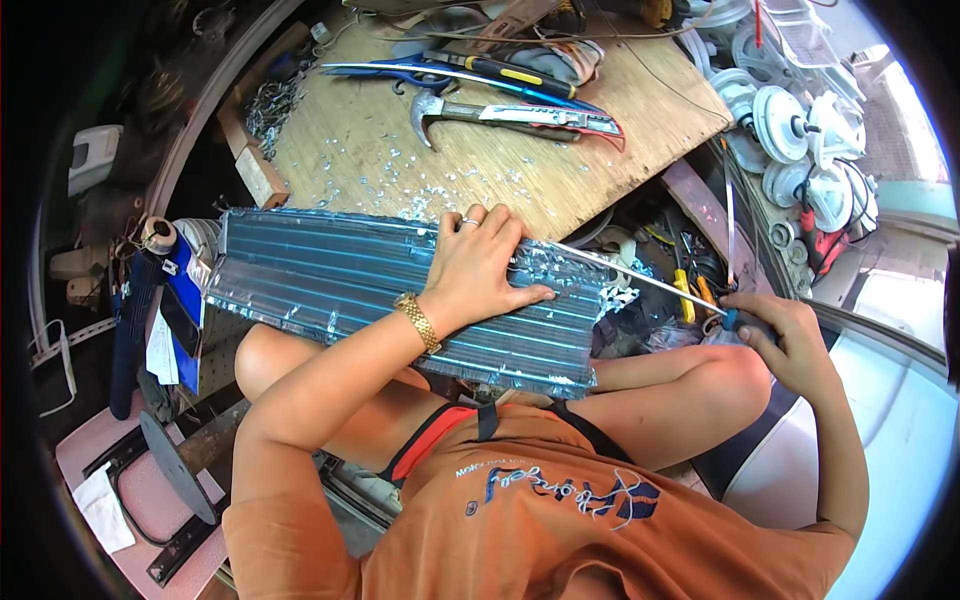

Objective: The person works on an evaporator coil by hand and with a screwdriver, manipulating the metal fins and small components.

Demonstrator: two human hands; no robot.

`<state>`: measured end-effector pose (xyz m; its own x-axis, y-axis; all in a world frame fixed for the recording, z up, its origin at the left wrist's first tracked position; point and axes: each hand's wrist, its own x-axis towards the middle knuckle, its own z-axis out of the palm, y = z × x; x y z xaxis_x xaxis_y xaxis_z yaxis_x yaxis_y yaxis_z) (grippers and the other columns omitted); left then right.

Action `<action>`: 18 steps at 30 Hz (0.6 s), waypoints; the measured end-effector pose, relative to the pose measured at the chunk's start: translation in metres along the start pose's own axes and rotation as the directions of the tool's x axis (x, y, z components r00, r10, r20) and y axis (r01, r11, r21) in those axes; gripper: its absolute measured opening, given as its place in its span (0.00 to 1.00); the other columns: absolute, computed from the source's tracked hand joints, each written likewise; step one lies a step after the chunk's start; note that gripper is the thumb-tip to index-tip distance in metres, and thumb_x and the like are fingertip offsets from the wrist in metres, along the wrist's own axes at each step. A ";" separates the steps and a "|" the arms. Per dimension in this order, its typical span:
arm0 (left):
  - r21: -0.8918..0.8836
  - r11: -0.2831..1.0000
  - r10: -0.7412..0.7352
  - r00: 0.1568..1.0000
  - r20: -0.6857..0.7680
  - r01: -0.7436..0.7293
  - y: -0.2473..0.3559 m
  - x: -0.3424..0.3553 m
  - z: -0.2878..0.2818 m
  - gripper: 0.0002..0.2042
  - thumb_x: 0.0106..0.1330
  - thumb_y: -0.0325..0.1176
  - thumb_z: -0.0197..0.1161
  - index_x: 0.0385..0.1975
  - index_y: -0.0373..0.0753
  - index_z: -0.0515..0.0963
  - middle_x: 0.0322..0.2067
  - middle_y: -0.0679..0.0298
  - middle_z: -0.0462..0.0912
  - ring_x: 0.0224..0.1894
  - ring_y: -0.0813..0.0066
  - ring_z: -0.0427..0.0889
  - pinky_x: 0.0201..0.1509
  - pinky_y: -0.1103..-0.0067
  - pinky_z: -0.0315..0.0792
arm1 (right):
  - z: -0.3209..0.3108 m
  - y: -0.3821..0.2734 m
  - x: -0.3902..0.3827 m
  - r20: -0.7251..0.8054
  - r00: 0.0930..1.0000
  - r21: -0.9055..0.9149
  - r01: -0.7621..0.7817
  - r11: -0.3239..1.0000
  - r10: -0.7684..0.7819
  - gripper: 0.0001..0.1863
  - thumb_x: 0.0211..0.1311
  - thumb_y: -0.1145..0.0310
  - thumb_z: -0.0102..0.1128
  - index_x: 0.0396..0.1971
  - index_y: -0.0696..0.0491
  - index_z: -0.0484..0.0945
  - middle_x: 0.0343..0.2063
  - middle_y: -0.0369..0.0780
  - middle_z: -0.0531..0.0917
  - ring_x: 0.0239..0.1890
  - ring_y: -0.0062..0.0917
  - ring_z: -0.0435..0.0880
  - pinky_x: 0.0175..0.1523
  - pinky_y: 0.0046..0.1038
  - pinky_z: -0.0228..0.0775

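A long, bluish finned metal panel (330, 270), like a heat-exchanger coil, lies tilted across my lap and against a wooden board's near edge. My left hand (478, 262), with a gold watch at the wrist, presses on it; the fingers curl at its far edge and the thumb stretches to the right. At the right, my right hand (785, 340) is wrapped round the dark handle of a long-shafted screwdriver (660, 282). The shaft runs left to the panel's far edge, just right of my left hand. Its tip is hard to make out there.
Metal scraps litter the wooden board (600, 170). A hammer (500, 115), a utility knife (555, 117) and a blue-handled tool (390, 72) lie on it. Yellow-handled pliers (684, 290) sit in a cluttered gap. White pulley-like wheels (785, 125) are piled at the far right.
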<state>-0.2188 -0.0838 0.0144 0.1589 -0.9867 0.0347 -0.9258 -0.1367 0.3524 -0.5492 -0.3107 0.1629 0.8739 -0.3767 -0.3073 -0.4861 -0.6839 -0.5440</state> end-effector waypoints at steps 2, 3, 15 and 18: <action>0.001 1.000 -0.004 1.000 -0.015 0.004 -0.002 -0.002 -0.001 0.38 0.49 0.73 0.73 0.47 0.45 0.81 0.47 0.63 0.78 0.52 0.60 0.75 0.57 0.60 0.60 | 0.002 0.006 -0.002 0.027 0.999 0.060 -0.025 0.998 0.023 0.24 0.58 0.75 0.65 0.57 0.54 0.85 0.36 0.48 0.87 0.38 0.45 0.86 0.46 0.39 0.77; 0.000 1.000 0.000 1.000 -0.013 0.000 -0.003 -0.001 0.000 0.38 0.49 0.74 0.73 0.47 0.45 0.81 0.47 0.63 0.78 0.53 0.60 0.75 0.57 0.60 0.60 | 0.002 0.007 0.001 0.035 0.999 0.061 -0.028 0.998 0.025 0.24 0.58 0.75 0.65 0.57 0.54 0.85 0.36 0.48 0.87 0.38 0.45 0.86 0.46 0.39 0.77; -0.105 0.993 -0.070 0.981 -0.182 0.051 -0.007 -0.003 0.005 0.42 0.42 0.62 0.84 0.50 0.40 0.74 0.52 0.55 0.72 0.57 0.52 0.71 0.61 0.56 0.60 | 0.105 -0.019 0.165 -0.306 0.842 -0.407 0.305 0.861 -0.443 0.23 0.61 0.67 0.70 0.58 0.39 0.86 0.33 0.37 0.77 0.36 0.33 0.79 0.40 0.35 0.75; -0.097 0.994 -0.070 0.978 -0.195 0.052 -0.008 -0.002 0.003 0.38 0.46 0.57 0.82 0.50 0.39 0.72 0.51 0.55 0.72 0.57 0.52 0.71 0.61 0.54 0.61 | 0.133 -0.044 0.212 -0.418 0.717 -0.516 0.318 0.795 -0.558 0.21 0.59 0.66 0.70 0.55 0.39 0.88 0.43 0.38 0.81 0.44 0.35 0.80 0.47 0.38 0.74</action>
<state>-0.2125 -0.0807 0.0090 0.2874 -0.9384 0.1920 -0.8785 -0.1784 0.4432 -0.3430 -0.2771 0.0179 0.8997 -0.1496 0.4101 -0.1058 -0.9862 -0.1277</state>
